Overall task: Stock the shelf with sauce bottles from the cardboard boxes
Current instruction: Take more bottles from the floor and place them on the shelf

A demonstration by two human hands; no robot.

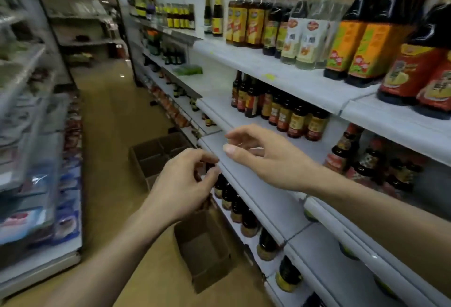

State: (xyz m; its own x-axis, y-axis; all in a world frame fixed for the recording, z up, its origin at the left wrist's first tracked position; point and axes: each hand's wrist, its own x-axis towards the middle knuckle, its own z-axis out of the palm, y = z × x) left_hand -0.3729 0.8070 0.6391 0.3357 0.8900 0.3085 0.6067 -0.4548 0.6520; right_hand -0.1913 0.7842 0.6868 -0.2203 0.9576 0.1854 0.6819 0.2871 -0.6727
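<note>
A: Starting at the left edge of the frame, what do you see?

B: A blurred rack of packaged goods (36, 172) runs down the left side, with the tan aisle floor (114, 116) beside it. On that floor, at centre, stands an open cardboard box with dividers (156, 157), and lower down a second open cardboard box (202, 250). No bottles are visible in either.

A: And the hands?

B: The left hand (180, 184) reaches up from the lower left, fingers curled in toward the thumb, narrow, with nothing clearly held. It sits just in front of the edge of the white shelf (256, 184), over some dark bottle tops. The right hand (266, 157) comes from the right across that same shelf, fingers loosely spread, thumb and forefinger apart, holding nothing.

A: Where are the sauce bottles?

B: On the shelving right of centre. A row of dark sauce bottles with yellow-red labels (280, 109) stands on the tier above the hands. Below the hands, a line of dark bottles (241, 211) runs down toward the lower right. On the top tier, at upper right, stand brown bottles with yellow labels (244, 18), clear bottles with white labels (305, 38) and large orange-capped dark bottles (366, 38). At far right, beyond the right forearm, more red-labelled bottles (351, 155) stand.
</note>
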